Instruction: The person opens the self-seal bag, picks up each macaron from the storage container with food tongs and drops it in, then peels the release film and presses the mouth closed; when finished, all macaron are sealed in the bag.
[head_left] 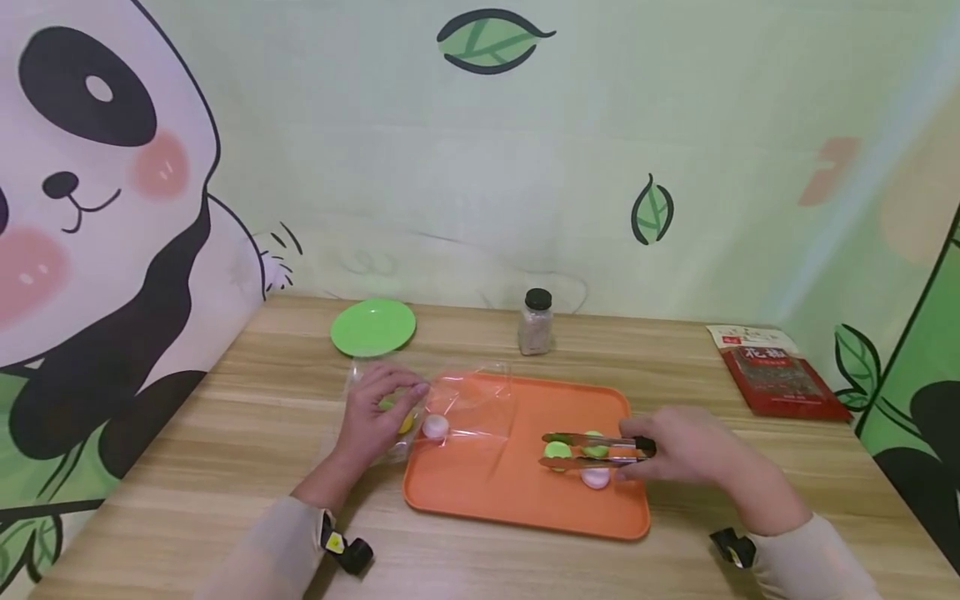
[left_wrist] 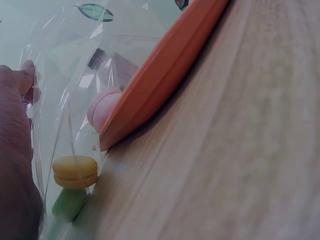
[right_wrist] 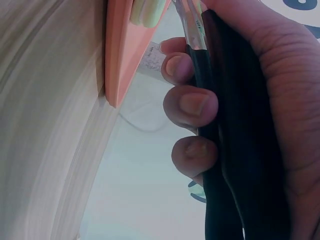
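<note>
My left hand [head_left: 372, 417] pinches the edge of a clear plastic bag [head_left: 476, 387], which spreads over the left end of an orange tray [head_left: 517, 510]. Inside it, a yellow macaron [left_wrist: 75, 171] sits against a green macaron [left_wrist: 70, 204]. A pink macaron [head_left: 436, 427] shows through the plastic at the tray's left end. Black-handled metal tongs [head_left: 611, 442] are gripped in my right hand [head_left: 693, 448], low over the tray's right half. Between their tips is a light green macaron [head_left: 557, 450]; another green macaron [head_left: 596, 451] and a pale pink macaron [head_left: 596, 478] lie close by.
Behind the bag, a green plate [head_left: 373, 327] lies on the wooden table [head_left: 247, 417]. A black-capped jar [head_left: 536, 325] stands beyond the tray. At the back right is a red packet [head_left: 783, 382], near the panda-and-leaf printed wall covering [head_left: 360, 150].
</note>
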